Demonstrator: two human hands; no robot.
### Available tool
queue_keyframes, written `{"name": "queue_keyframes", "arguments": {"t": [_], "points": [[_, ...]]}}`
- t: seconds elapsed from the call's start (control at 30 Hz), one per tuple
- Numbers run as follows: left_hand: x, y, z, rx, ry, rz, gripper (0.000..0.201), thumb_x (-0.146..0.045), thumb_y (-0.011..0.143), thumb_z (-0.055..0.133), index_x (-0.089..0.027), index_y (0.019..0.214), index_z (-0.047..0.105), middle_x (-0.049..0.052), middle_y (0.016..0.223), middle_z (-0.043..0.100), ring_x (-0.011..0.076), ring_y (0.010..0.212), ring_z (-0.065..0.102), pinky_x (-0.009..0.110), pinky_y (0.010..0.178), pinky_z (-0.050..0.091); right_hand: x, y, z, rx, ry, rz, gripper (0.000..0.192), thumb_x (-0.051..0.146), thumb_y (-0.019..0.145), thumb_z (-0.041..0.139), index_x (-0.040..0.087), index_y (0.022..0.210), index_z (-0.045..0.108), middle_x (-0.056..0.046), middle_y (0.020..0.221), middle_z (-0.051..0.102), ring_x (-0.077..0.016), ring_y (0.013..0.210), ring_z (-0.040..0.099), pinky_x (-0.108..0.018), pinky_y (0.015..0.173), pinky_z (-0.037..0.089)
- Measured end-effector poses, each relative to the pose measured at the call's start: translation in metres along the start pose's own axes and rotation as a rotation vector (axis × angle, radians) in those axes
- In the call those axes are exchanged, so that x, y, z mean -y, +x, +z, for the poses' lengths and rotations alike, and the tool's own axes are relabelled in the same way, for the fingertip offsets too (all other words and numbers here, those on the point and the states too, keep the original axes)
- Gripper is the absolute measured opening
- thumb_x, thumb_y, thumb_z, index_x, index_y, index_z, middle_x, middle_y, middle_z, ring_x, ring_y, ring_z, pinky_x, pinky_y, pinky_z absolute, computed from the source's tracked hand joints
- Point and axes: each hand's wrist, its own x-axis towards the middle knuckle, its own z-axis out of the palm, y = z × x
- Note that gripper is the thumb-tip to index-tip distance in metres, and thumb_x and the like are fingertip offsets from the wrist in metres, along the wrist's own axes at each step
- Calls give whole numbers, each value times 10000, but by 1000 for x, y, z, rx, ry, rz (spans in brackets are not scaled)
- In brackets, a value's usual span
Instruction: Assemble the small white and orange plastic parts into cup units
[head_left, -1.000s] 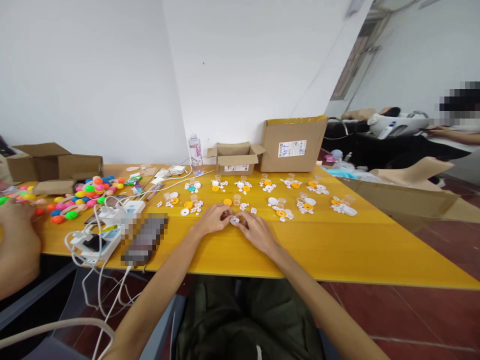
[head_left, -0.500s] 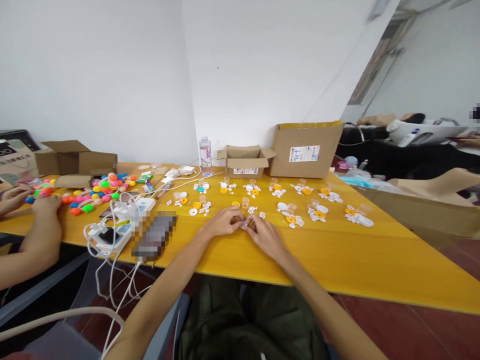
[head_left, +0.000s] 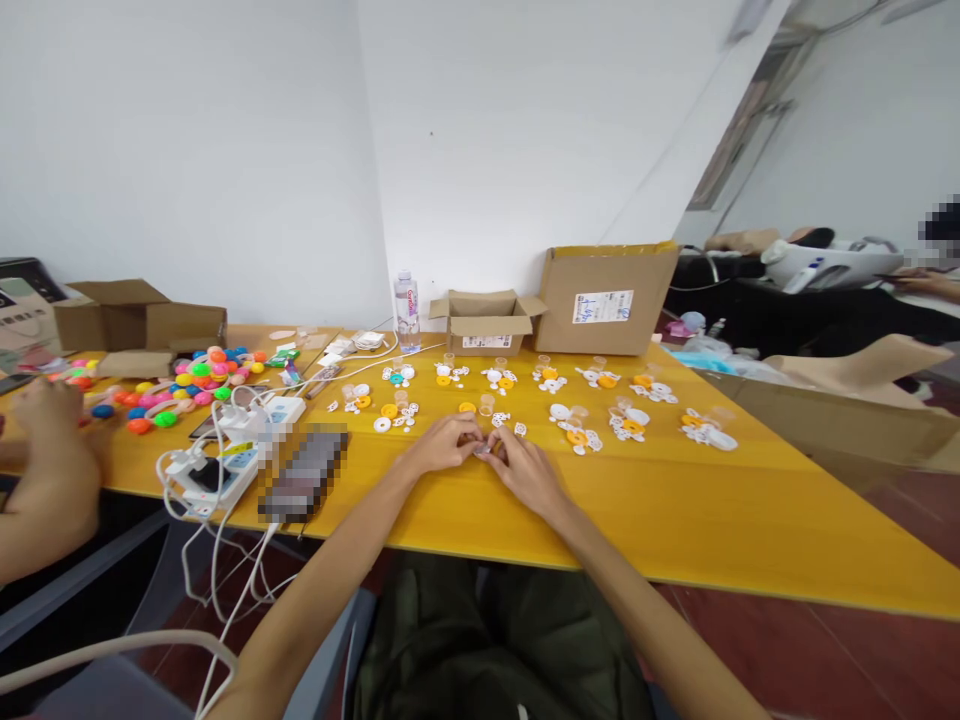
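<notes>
My left hand [head_left: 450, 443] and my right hand [head_left: 523, 468] meet fingertip to fingertip just over the yellow table [head_left: 480, 510]. Pinched between them is a small greyish, partly clear piece [head_left: 482, 450], too small and too covered by fingers to name. Right behind the hands are a yellow disc [head_left: 467, 408], a clear cup-like ring [head_left: 487, 404] and some white gear-like parts [head_left: 501, 419]. To the right lies another group with a white disc [head_left: 559, 411] and an orange ring [head_left: 577, 437].
Several similar groups of parts spread along the table. An open small carton [head_left: 491, 325], a larger carton [head_left: 606, 300] and a bottle [head_left: 407, 312] stand at the back. At left are a phone [head_left: 306, 472], a power strip [head_left: 255, 450], colourful beads [head_left: 214, 370] and another person's arm [head_left: 56, 470].
The view has shifted slightly. My hands stay together, and more of the small greyish piece shows between the fingertips. The other person's hand at left has lifted and moved left.
</notes>
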Motion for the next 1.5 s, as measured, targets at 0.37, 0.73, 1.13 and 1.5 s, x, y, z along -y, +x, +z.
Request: {"name": "queue_keyframes", "arguments": {"t": [0.37,0.73,1.13,1.5], "points": [[-3,-1,-3,-6,-39,-9,141,-149,850,568,-172,752,666,2,769,576,137,703,548,258,701,453,6,0,-1,6,1,12,19,246,892,560,258,882,549,0,826,692,-198,751,657,-273,671,437],[-1,-2,-3,-13,-28,-9,134,-150,839,563,-180,737,645,0,769,583,133,694,530,246,679,454,3,1,3,0,-61,9,36,257,889,585,260,918,564,0,851,694,-196,754,648,-266,660,407],[-3,-2,-6,0,-28,-7,144,-168,848,555,-178,737,645,2,763,597,131,683,522,243,667,444,8,0,2,5,-131,33,86,261,898,602,266,982,582,-14,958,712,-202,794,660,-267,654,386],[-2,-2,-5,-5,-39,-1,169,-166,862,550,-183,736,663,6,763,616,142,698,539,259,695,454,10,1,-3,-1,-35,17,150,262,870,588,270,1020,586,29,738,647,-199,679,626,-269,640,421]]}}
